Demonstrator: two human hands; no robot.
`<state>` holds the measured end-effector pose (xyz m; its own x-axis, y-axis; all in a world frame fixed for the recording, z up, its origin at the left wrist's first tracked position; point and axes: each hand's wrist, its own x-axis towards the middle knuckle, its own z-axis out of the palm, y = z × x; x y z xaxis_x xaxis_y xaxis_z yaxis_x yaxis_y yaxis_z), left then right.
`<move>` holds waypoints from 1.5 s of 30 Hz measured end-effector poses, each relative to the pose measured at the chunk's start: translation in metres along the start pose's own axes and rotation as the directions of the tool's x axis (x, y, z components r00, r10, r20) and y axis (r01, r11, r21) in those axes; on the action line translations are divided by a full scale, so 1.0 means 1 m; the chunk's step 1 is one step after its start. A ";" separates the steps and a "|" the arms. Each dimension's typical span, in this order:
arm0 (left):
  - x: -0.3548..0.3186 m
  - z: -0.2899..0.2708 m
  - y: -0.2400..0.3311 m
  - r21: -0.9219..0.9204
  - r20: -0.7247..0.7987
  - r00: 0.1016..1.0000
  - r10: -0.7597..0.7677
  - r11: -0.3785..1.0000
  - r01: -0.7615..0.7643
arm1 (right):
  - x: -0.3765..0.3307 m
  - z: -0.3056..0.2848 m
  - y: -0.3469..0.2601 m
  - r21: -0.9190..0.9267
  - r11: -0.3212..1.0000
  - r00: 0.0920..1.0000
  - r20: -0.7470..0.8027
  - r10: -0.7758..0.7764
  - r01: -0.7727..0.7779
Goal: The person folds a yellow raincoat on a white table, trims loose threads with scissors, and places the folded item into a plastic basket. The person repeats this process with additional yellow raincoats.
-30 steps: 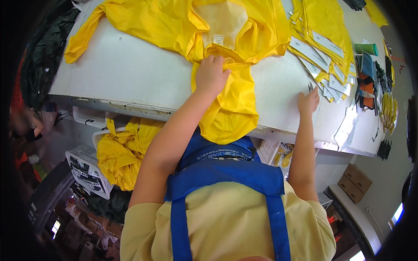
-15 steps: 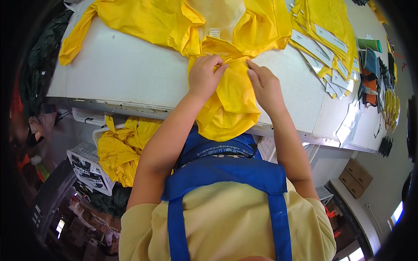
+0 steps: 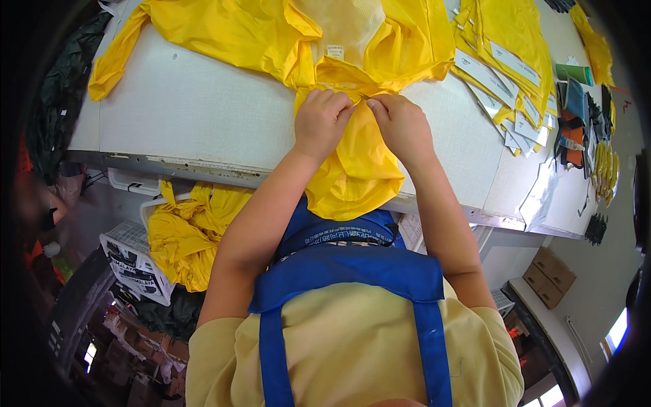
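Yellow garment (image 3: 352, 169), white label (image 3: 335, 51) above, pinched by left hand (image 3: 322, 122) and right hand (image 3: 401, 125) fingers.

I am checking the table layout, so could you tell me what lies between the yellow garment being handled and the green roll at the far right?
Head view: between the yellow garment and green roll lies a stack of packaged yellow garments.

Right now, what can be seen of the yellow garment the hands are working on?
The yellow garment is thin, glossy-looking fabric, spread crumpled across the white table. A pale mesh lining with a small white label shows at its open middle, and one sleeve trails toward the table's far left corner. Its lower part hangs over the near edge toward the person's blue apron. The left hand and right hand pinch the fabric side by side near its middle.
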<state>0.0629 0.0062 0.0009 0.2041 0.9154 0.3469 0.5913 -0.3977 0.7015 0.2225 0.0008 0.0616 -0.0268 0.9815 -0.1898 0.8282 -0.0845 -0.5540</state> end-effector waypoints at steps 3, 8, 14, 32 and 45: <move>0.001 -0.001 0.000 0.002 0.003 1.000 -0.007 1.000 0.007 | 0.001 0.002 0.003 -0.014 1.000 0.999 -0.026 -0.024 0.024; 0.004 -0.003 0.002 -0.001 0.008 1.000 -0.029 1.000 0.029 | -0.004 0.004 0.027 0.151 0.988 0.972 -0.232 0.023 0.013; 0.001 0.015 -0.035 0.094 0.102 0.991 -0.083 0.993 0.074 | -0.057 0.000 0.137 -0.167 0.925 0.900 -0.343 0.269 -0.340; -0.031 -0.010 -0.055 0.341 0.513 0.811 0.283 0.799 -0.495 | -0.107 0.030 0.076 -0.039 0.715 0.702 0.239 -0.671 0.698; -0.020 -0.069 0.001 -0.233 0.352 0.935 0.034 0.971 0.052 | -0.021 0.041 0.040 -0.196 0.977 0.845 0.533 0.033 0.085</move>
<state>0.0058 -0.0172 0.0377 0.4853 0.8647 0.1293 0.4035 -0.3527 0.8443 0.2330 -0.0301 0.0102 -0.2936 0.7351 -0.6111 0.9164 0.0346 -0.3987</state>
